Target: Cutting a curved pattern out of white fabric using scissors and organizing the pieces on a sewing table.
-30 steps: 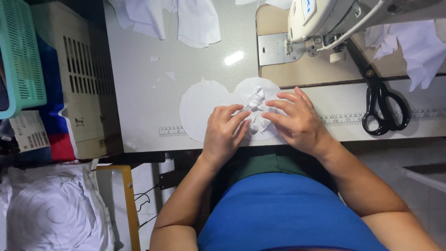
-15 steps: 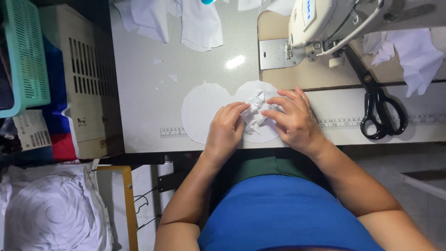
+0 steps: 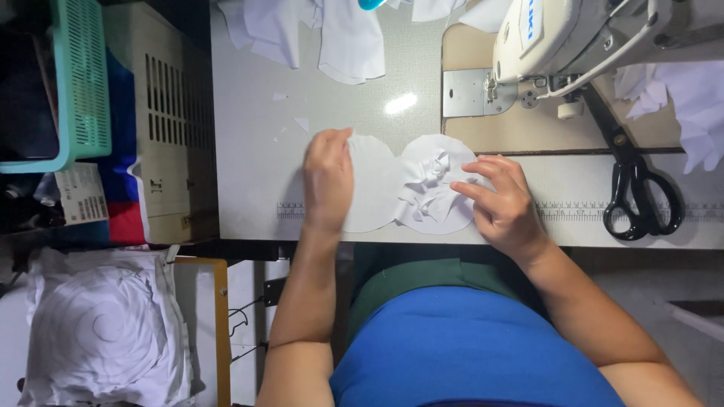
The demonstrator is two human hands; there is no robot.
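Near the front edge of the table [image 3: 249, 113], the left hand [image 3: 329, 179] lies flat and open on the plain white fabric circle [image 3: 372, 185], gripping nothing. Just beside it, the right hand [image 3: 501, 202] has its grip loosely open, fingertips touching the right rim of the second white circle [image 3: 430, 200], which carries a gathered fabric ruffle [image 3: 431, 172] at its middle. The two circles overlap. Black scissors [image 3: 637, 197] lie toward the right edge. Farther back stand the white sewing machine [image 3: 562, 38] and loose white cloth pieces [image 3: 317, 34].

pale sewing table [image 3: 249, 113], glare spot [image 3: 400, 103]; green basket [image 3: 79, 83] at left
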